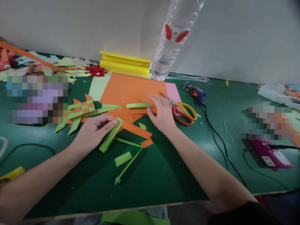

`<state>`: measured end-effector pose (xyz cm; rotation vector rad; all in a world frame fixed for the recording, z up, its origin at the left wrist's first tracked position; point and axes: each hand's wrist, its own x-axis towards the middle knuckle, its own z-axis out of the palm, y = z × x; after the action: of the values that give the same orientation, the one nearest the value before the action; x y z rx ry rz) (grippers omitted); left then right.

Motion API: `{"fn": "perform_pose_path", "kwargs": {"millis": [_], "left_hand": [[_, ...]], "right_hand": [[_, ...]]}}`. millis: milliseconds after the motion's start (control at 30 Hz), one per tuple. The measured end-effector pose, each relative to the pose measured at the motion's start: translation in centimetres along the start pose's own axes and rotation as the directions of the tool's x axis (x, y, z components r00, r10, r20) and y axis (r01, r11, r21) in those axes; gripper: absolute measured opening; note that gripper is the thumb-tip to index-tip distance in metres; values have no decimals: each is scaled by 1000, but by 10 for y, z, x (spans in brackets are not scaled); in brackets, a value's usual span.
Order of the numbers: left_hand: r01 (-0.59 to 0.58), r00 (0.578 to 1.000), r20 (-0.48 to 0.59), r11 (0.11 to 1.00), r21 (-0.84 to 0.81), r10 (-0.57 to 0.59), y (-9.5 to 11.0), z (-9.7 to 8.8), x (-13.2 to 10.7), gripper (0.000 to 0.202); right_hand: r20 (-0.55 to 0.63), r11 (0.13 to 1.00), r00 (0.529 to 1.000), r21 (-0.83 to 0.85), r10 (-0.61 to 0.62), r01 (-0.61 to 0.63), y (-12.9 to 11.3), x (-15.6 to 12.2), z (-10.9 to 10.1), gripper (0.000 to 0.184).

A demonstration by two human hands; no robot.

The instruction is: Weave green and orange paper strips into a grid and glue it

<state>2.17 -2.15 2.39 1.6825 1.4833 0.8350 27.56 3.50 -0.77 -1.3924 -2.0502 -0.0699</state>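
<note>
Likely light and creasable, the green paper (pixel 109 139) is aptly end-pinched by the left hand (pixel 95 130); any right hand (pixel 162 113) hold cannot be told.

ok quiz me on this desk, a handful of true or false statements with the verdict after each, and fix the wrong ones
1. The left hand holds a green strip. True.
2. The scissors have two blue handles. False: one of their handles is red, the other yellow.
3. The glue gun lies to the right of the scissors. True.
4. The bottle is left of the yellow folded piece. False: the bottle is to its right.
5. The right hand is next to the scissors. True.
</note>
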Motion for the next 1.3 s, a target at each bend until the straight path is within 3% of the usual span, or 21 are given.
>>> {"fn": "perform_pose_path", "kwargs": {"millis": [133, 300, 500, 600, 700, 867, 1000, 1100, 1300], "left_hand": [[-3, 1000, 6, 1000, 2, 3, 0, 0, 0, 32], [-7, 999, 40, 1000, 1, 7, 0, 2, 1, 33], [-2, 999, 44, 1000, -2, 2, -1, 1, 2, 33], [2, 999, 48, 1000, -6, -2, -1, 1, 1, 32], [17, 999, 41, 1000, -19, -16, -1, 1, 1, 33], [33, 999, 39, 999, -31, -32, -3, 1, 2, 33], [46, 998, 35, 999, -28, -45, -6, 1, 2, 33], [58, 998, 33, 997, -43, -57, -8, 0, 3, 34], [35, 999, 36, 997, -68, -33, -4, 0, 5, 31]], "right_hand": [[59, 998, 996, -18, 68, -67, 1, -3, 6, 35], [47, 998, 997, 3, 57, -57, -2, -3, 9, 25], [19, 978, 994, 180, 104, -106, -4, -1, 7, 20], [-15, 900, 983, 406, 181, -160, -5, 0, 6, 23], [-44, 759, 956, 619, 290, -202, -7, 2, 4, 22], [-36, 622, 924, 749, 381, -228, -14, 1, 3, 16], [-6, 626, 932, 743, 363, -239, -20, -3, 1, 17], [-61, 662, 957, 735, 282, -148, -23, -5, -1, 19], [-58, 618, 983, 784, 175, -64, -26, -6, -3, 19]]}}
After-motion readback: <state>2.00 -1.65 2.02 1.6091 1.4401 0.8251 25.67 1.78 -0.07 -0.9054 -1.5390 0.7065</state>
